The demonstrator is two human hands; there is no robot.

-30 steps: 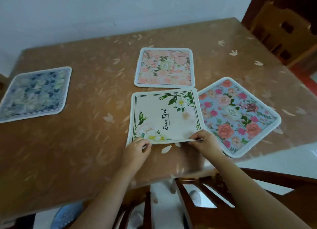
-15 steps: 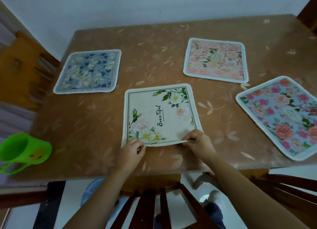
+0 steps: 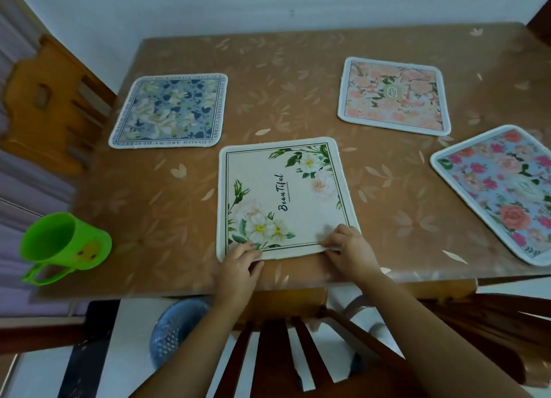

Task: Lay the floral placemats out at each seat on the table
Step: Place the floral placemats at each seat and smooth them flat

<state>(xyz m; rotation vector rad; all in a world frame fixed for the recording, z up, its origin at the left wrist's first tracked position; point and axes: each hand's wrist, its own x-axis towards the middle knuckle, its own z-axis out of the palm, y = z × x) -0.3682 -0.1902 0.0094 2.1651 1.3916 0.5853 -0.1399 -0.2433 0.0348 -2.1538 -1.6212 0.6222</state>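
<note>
Several floral placemats lie flat on the brown table (image 3: 143, 206). The cream placemat (image 3: 283, 198) with white flowers and "Beautiful" lettering sits at the near edge in front of me. My left hand (image 3: 238, 266) pinches its near left corner and my right hand (image 3: 348, 251) pinches its near right corner. A blue and white placemat (image 3: 168, 111) lies at the far left, a pale pink one (image 3: 393, 95) at the far right, and a blue one with pink roses (image 3: 501, 189) at the right edge, turned at an angle.
A green plastic mug (image 3: 64, 245) stands at the table's near left corner. A light wooden chair (image 3: 44, 99) is at the left side. A dark wooden chair back (image 3: 298, 353) stands just below my arms. A blue colander (image 3: 176, 329) lies on the floor under the table.
The cream placemat has slid left, away from the rose placemat it overlapped, with both hands holding its near edge. It now lies apart, centred at the near edge.
</note>
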